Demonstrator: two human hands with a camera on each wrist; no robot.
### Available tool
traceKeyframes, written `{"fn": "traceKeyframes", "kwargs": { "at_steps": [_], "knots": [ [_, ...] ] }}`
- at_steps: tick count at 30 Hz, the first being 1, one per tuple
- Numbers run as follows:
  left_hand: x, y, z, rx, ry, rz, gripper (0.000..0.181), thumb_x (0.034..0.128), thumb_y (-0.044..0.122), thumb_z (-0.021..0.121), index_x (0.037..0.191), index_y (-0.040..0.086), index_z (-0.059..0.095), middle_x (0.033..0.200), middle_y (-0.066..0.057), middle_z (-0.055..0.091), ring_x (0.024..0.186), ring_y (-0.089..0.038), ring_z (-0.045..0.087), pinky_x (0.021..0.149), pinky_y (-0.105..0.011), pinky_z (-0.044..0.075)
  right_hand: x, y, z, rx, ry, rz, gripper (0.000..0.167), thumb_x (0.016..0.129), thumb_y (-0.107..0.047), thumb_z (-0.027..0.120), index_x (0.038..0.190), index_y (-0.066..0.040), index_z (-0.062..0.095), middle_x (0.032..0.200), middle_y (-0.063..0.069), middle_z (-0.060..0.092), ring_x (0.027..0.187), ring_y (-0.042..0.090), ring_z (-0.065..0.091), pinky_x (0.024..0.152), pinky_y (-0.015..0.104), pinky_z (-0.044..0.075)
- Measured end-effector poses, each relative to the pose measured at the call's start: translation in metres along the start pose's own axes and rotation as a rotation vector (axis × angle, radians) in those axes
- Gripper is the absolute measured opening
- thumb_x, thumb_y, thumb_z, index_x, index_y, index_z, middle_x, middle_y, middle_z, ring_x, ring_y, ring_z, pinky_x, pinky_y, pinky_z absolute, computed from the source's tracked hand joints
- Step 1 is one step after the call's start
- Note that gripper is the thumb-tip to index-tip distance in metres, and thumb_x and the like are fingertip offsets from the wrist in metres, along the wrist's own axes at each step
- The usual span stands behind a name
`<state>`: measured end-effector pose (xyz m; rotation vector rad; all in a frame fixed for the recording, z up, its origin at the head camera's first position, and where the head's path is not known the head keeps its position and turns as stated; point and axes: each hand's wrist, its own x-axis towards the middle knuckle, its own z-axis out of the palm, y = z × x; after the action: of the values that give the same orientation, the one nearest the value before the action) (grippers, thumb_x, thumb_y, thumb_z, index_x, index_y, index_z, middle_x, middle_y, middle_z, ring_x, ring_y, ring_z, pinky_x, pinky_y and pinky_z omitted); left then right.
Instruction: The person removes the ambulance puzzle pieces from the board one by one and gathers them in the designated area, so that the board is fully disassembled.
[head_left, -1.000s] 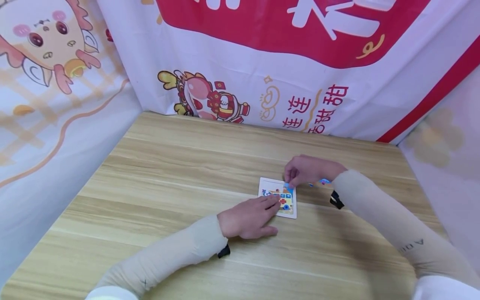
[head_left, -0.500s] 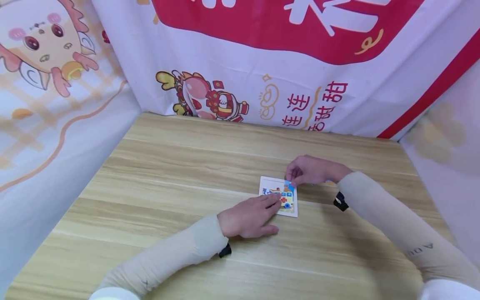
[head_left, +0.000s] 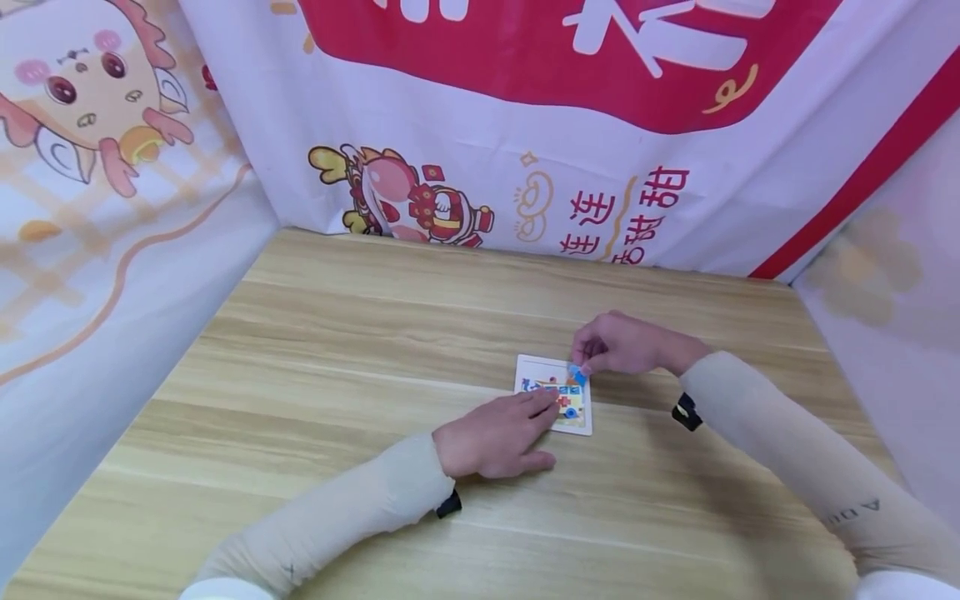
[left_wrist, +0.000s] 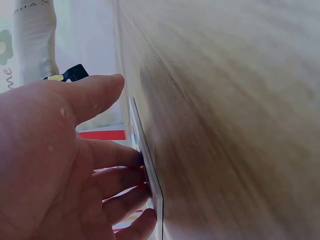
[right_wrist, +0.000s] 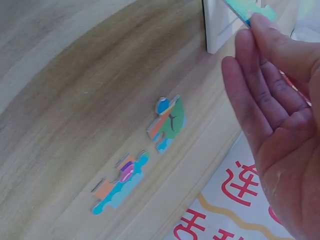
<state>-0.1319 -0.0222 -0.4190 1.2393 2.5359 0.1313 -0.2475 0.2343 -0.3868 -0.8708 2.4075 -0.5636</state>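
Observation:
A small square jigsaw board (head_left: pixel 536 369) with a white border lies on the table, showing part of an ambulance picture. My left hand (head_left: pixel 498 435) rests on its lower left part, fingers extended and thumb apart; in the left wrist view the fingertips touch the board near its edge (left_wrist: pixel 156 195). My right hand (head_left: pixel 618 343) pinches a blue jigsaw piece (head_left: pixel 578 374) between thumb and fingers at the board's upper right corner. That piece (right_wrist: pixel 248 9) is partly cut off in the right wrist view. Whether it sits in the picture or just above it, I cannot tell.
Two loose bits of jigsaw lie on the table in the right wrist view: a green and orange one (right_wrist: pixel 172 122) and a blue and orange one (right_wrist: pixel 121 184). The wooden table (head_left: pixel 337 333) meets a printed cloth (head_left: pixel 480 75) at its back edge.
The blue piece in my right fingers has turned slightly at the board's corner. My right forearm has shifted a little to the right, hiding the loose bits in the head view. The left hand stays put.

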Motion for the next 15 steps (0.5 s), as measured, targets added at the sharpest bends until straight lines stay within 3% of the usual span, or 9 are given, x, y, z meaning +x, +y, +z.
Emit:
{"fn": "traceKeyframes", "kwargs": {
  "at_steps": [9, 15],
  "knots": [
    [0.0, 0.003, 0.001, 0.001, 0.01, -0.018, 0.074, 0.1084, 0.053, 0.051, 0.164, 0.007, 0.037, 0.175, -0.01, 0.03, 0.162, -0.022, 0.03, 0.132, -0.035, 0.03, -0.004, 0.004, 0.003, 0.029, 0.034, -0.067, 0.008, 0.097, -0.012, 0.077, 0.096, -0.019, 0.077, 0.092, -0.006, 0.076, 0.086, 0.013, 0.069, 0.082, 0.028, 0.061],
    [0.002, 0.003, 0.001, -0.003, 0.003, -0.028, 0.074, 0.1081, 0.055, 0.051, 0.164, 0.008, 0.037, 0.175, -0.008, 0.03, 0.162, -0.022, 0.031, 0.132, -0.034, 0.03, -0.014, 0.009, -0.01, 0.014, 0.07, -0.036, 0.006, 0.1, -0.016, 0.073, 0.096, -0.018, 0.076, 0.091, -0.001, 0.075, 0.084, 0.016, 0.066, 0.074, 0.028, 0.06]
  ]
}}
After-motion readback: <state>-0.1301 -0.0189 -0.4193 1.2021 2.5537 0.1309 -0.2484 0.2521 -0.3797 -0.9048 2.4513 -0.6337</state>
